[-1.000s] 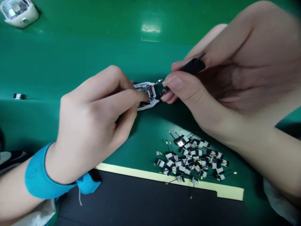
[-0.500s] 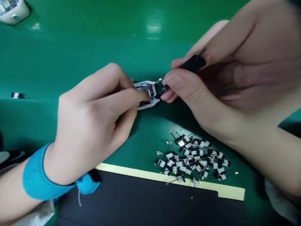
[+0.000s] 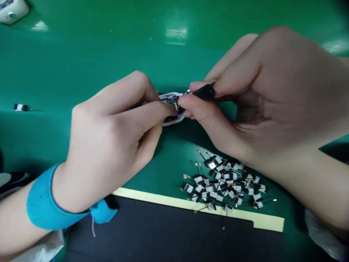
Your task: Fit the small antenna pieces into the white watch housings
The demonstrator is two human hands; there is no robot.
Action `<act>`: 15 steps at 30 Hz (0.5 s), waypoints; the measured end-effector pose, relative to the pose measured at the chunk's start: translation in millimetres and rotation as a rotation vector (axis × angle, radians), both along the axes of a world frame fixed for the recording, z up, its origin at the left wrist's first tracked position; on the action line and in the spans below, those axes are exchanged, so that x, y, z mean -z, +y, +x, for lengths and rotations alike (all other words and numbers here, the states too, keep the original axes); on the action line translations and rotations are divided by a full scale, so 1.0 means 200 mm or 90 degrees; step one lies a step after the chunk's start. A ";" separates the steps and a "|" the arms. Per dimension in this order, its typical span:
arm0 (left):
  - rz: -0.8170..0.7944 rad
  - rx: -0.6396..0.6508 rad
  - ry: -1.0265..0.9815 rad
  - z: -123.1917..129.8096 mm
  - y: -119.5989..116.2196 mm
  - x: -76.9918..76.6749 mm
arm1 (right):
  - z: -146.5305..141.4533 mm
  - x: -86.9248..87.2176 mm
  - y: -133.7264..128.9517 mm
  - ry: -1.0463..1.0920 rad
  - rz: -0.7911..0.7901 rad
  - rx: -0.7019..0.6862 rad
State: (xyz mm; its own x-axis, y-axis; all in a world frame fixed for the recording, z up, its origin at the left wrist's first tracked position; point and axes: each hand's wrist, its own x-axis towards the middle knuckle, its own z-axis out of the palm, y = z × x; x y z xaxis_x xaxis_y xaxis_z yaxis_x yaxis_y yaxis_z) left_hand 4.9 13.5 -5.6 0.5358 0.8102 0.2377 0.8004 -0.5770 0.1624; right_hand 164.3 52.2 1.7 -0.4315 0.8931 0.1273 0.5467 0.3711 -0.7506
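My left hand (image 3: 114,134) is closed around a small white device housing (image 3: 174,122) with an exposed circuit board inside; its fingertips press on the board and cover much of it. Opposite, my right hand (image 3: 261,98) pinches a small black part (image 3: 205,92) between thumb and fingers, right at the housing's right end. A small shiny metal piece (image 3: 187,92) shows beside the right fingertips. The black part's lower end is hidden by the thumb. Both hands nearly meet over the board.
A pile of small black-and-white parts with thin leads (image 3: 226,185) lies on the green mat (image 3: 109,47), below the hands. A black sheet with a cream edge (image 3: 152,196) is nearest me. Another white housing (image 3: 12,12) is at upper left; one loose part (image 3: 20,107) lies left.
My right hand has moved left and turned, bringing the black part closer onto the housing's right end. My left hand keeps its hold, shifted slightly right in view.
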 end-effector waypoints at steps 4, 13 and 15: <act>-0.013 -0.007 0.003 0.00 0.00 0.00 | 0.01 0.03 -0.07 -0.004 0.151 0.019; 0.035 0.016 -0.024 -0.03 0.00 0.03 | 0.01 0.08 -0.07 -0.039 0.255 -0.026; 0.032 0.008 -0.022 -0.03 0.00 0.03 | 0.00 0.08 -0.06 -0.032 0.249 -0.026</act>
State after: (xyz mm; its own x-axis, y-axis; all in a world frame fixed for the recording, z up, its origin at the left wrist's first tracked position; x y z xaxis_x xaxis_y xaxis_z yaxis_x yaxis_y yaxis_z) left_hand -1.7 14.2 -12.5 0.5370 0.7899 0.2961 0.7874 -0.5953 0.1600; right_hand 164.1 40.1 -14.4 -0.4800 0.7636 0.4318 0.5584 0.6456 -0.5209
